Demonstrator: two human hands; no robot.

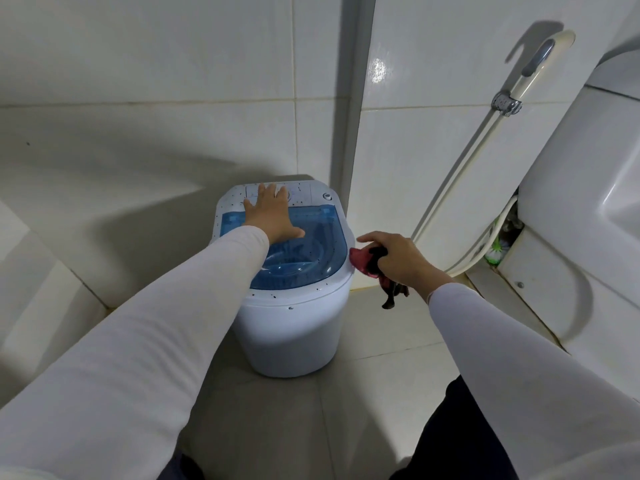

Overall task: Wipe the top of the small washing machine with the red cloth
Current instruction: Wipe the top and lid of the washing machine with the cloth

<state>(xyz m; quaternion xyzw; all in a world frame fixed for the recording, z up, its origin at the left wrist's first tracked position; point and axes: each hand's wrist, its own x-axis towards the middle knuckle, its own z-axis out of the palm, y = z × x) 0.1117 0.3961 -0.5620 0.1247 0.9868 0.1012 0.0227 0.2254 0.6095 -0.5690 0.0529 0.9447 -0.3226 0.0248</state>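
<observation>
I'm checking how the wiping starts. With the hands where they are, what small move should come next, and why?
Probably bring the right hand leftward and set the red cloth it grips onto the blue lid. The cloth hangs just off the washing machine at its right edge, dark specks dot the top, and the left hand lies flat there, seemingly steadying it.

Tiled floor [374,344], pale grey with visible grout lines, carrying the small washing machine [294,327], which stands upright near the wall corner; the base of a white toilet [540,306] rests on the floor to the right
</observation>
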